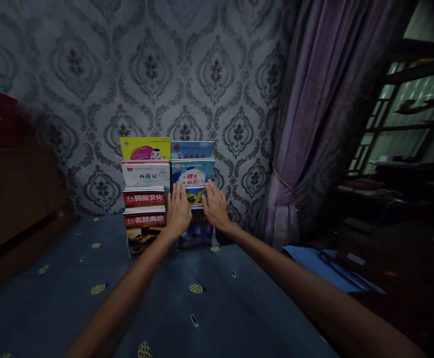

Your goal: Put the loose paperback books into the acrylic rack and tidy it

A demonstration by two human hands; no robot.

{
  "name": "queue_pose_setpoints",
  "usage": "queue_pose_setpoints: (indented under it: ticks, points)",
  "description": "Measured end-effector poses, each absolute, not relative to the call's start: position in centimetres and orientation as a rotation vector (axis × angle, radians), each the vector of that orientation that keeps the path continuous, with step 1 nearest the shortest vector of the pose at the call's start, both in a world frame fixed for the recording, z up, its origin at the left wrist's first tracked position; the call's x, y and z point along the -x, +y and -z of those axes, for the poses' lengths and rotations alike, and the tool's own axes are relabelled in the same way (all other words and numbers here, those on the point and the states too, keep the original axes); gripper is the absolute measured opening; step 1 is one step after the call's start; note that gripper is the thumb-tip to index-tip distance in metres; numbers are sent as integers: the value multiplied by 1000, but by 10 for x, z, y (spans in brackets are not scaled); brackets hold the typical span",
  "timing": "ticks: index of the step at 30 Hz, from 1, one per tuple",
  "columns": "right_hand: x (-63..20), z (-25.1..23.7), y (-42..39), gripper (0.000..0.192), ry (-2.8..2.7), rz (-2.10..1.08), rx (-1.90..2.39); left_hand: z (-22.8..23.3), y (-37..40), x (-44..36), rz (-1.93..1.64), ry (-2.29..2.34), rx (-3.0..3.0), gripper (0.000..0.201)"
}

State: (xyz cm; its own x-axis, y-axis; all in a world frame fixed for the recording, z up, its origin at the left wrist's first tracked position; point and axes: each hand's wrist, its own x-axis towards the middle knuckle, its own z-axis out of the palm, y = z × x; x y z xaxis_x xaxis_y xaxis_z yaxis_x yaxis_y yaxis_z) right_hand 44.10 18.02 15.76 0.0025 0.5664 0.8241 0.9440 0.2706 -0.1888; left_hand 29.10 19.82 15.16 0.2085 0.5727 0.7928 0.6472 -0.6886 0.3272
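Observation:
Books stand upright in two stepped columns in what looks like a clear rack [129, 248] against the wall. My left hand [179, 211] lies at the left side of the right column, fingers stretched out. Opposite it, my right hand [216, 206] rests at that column's right edge, its fingers also extended. Between them shows a book with a yellow and dark cover [195, 195]. A blue book [192, 171] rises behind it, and a dark blue book [196, 231] stands in front. The left column has a yellow book [142, 148], a white book [147, 175] and red-topped books [145, 219].
A dark blue patterned cloth [164, 308] covers the surface under the rack. Grey patterned wallpaper [179, 74] is behind it. To the right hangs a purple curtain [306, 109], with a blue item [324, 268] below. A brown cabinet-like block [15, 199] stands at left.

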Motion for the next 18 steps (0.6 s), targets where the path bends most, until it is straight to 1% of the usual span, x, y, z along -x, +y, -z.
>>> queue_pose_setpoints:
  ticks: [4, 12, 15, 18]
  points:
    - [-440, -170, 193, 48, -1758, 592, 1453, -169, 211, -288, 1324, -1239, 2394, 59]
    - [-443, -169, 194, 44, -1787, 639, 1479, -170, 211, -282, 1277, -1208, 2407, 59]
    - [-444, -183, 192, 42, -1795, 673, 1449, -190, 207, -271, 1197, -1111, 2386, 55]
    - [-447, -209, 192, 43, -1740, 762, 1377, -228, 208, -255, 1135, -983, 2278, 47]
